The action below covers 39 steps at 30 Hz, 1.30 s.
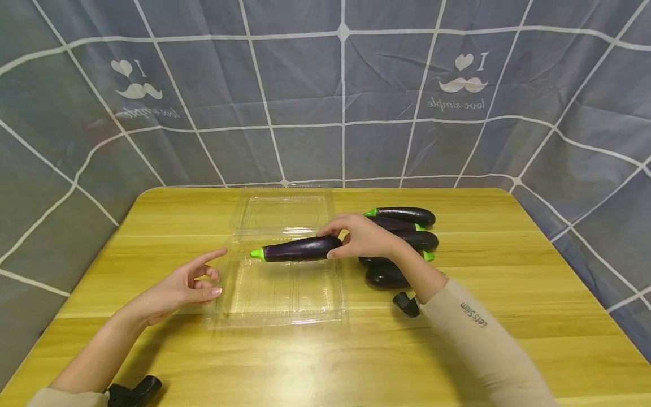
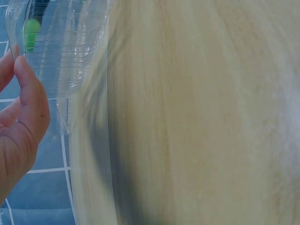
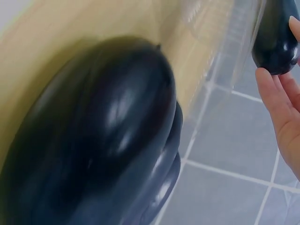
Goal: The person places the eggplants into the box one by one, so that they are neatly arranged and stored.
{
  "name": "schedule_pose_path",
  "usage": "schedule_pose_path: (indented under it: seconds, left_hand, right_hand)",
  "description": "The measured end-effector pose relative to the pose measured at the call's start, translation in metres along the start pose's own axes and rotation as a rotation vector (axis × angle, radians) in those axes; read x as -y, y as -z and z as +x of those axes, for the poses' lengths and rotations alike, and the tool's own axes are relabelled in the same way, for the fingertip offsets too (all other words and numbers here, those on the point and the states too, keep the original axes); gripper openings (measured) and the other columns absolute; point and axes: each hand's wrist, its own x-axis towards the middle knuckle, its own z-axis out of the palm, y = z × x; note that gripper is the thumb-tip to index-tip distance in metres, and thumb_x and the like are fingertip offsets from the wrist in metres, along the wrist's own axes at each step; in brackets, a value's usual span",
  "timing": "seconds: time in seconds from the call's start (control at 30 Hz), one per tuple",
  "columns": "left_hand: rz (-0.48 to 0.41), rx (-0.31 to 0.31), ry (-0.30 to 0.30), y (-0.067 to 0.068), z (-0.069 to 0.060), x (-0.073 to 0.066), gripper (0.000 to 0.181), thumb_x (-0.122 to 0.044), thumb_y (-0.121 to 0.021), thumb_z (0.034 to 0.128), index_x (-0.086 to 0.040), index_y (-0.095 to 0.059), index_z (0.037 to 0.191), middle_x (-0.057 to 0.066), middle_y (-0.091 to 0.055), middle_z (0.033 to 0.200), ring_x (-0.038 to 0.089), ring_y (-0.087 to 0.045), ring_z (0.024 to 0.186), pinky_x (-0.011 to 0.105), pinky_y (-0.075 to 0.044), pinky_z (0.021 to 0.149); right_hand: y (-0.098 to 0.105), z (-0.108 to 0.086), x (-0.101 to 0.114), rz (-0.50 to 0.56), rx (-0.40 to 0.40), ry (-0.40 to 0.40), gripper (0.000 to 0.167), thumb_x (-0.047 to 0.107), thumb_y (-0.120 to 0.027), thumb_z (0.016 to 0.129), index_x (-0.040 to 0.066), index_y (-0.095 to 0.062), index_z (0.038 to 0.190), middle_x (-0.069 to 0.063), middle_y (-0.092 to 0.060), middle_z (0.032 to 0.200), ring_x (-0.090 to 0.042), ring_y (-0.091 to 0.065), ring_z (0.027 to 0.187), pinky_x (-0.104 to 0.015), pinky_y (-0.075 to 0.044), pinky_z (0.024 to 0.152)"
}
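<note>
My right hand grips the thick end of a dark purple eggplant, its green stem pointing left, above the near half of a clear plastic clamshell box. In the right wrist view, the right hand's fingers and thumb lie around that eggplant's rounded end. At the box's left edge is my left hand, index finger extended and thumb apart from it. The left wrist view shows its fingertips at the clear rim, with a green stem behind the plastic.
The box's lid lies open toward the back. Several more eggplants are lined up to the right of the box, partly under the right forearm. A grey curtain with white lines stands behind the wooden table.
</note>
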Motion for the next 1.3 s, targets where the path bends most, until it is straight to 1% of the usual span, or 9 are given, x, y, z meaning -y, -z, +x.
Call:
schedule_pose_path:
  seconds: [0.23, 0.37, 0.47, 0.6, 0.8, 0.87, 1.03, 1.3]
  left_hand:
    - [-0.015, 0.013, -0.015, 0.001, 0.0, 0.002, 0.077, -0.002, -0.058, 0.0897, 0.0, -0.007, 0.147, 0.014, -0.037, 0.099, 0.008, -0.045, 0.073, 0.025, -0.05, 0.066]
    - [-0.02, 0.016, -0.017, 0.0, 0.0, 0.002, 0.077, -0.001, -0.059, 0.0895, 0.0, -0.007, 0.147, 0.013, -0.038, 0.099, 0.008, -0.045, 0.073, 0.025, -0.05, 0.066]
    - [-0.025, 0.019, -0.021, 0.0, 0.0, 0.003, 0.077, -0.001, -0.058, 0.0896, 0.0, -0.007, 0.147, 0.012, -0.038, 0.099, 0.008, -0.046, 0.074, 0.025, -0.049, 0.066]
    - [-0.043, 0.028, -0.029, 0.001, 0.0, 0.003, 0.077, -0.001, -0.058, 0.0897, 0.0, -0.007, 0.148, 0.01, -0.038, 0.098, 0.007, -0.047, 0.075, 0.024, -0.05, 0.066]
    - [-0.06, 0.039, -0.032, 0.002, 0.0, 0.004, 0.078, 0.0, -0.058, 0.0899, 0.0, -0.005, 0.148, 0.009, -0.038, 0.098, 0.006, -0.047, 0.075, 0.023, -0.049, 0.065]
    - [-0.066, 0.041, -0.034, 0.002, 0.0, 0.004, 0.079, 0.0, -0.058, 0.0897, 0.001, -0.004, 0.148, 0.009, -0.038, 0.098, 0.006, -0.048, 0.074, 0.022, -0.048, 0.064]
    - [-0.078, 0.043, -0.036, 0.002, 0.001, 0.004, 0.08, 0.001, -0.058, 0.0894, 0.001, -0.003, 0.147, 0.009, -0.038, 0.098, 0.005, -0.048, 0.074, 0.021, -0.048, 0.064]
    - [-0.055, 0.02, -0.02, 0.001, 0.0, 0.003, 0.079, -0.001, -0.059, 0.0893, 0.0, -0.006, 0.148, 0.01, -0.038, 0.098, 0.006, -0.048, 0.075, 0.023, -0.05, 0.066]
  right_hand:
    - [-0.011, 0.014, 0.004, -0.03, 0.013, 0.031, 0.037, 0.015, -0.073, 0.08, 0.01, -0.064, 0.116, -0.001, -0.059, 0.113, -0.017, -0.051, 0.097, -0.024, -0.05, 0.071]
    - [-0.017, 0.021, 0.003, -0.048, 0.008, 0.048, 0.037, 0.014, -0.074, 0.08, 0.009, -0.065, 0.115, -0.001, -0.059, 0.106, -0.016, -0.049, 0.09, -0.022, -0.05, 0.068]
    - [-0.021, 0.025, 0.002, -0.08, 0.0, 0.054, 0.037, 0.014, -0.074, 0.079, 0.008, -0.065, 0.114, -0.002, -0.059, 0.101, -0.016, -0.048, 0.087, -0.021, -0.049, 0.067]
    - [-0.026, 0.029, 0.003, -0.141, -0.013, 0.065, 0.037, 0.015, -0.075, 0.078, 0.008, -0.066, 0.113, -0.003, -0.061, 0.102, -0.016, -0.051, 0.089, -0.021, -0.047, 0.069]
    - [-0.032, 0.032, 0.004, -0.205, -0.006, 0.045, 0.037, 0.017, -0.074, 0.079, 0.01, -0.065, 0.114, -0.003, -0.06, 0.106, -0.017, -0.053, 0.09, -0.026, -0.044, 0.075]
    - [-0.035, 0.032, 0.003, -0.217, -0.007, 0.032, 0.037, 0.018, -0.074, 0.08, 0.01, -0.065, 0.116, -0.002, -0.06, 0.108, -0.016, -0.053, 0.09, -0.026, -0.044, 0.075]
    - [-0.042, 0.031, 0.001, -0.228, -0.032, 0.028, 0.038, 0.017, -0.074, 0.08, 0.01, -0.065, 0.116, -0.003, -0.06, 0.109, -0.015, -0.054, 0.089, -0.027, -0.045, 0.072]
    - [-0.048, 0.032, 0.002, -0.255, -0.042, 0.035, 0.039, 0.016, -0.076, 0.079, 0.01, -0.065, 0.116, -0.004, -0.061, 0.107, -0.016, -0.055, 0.089, -0.026, -0.046, 0.072]
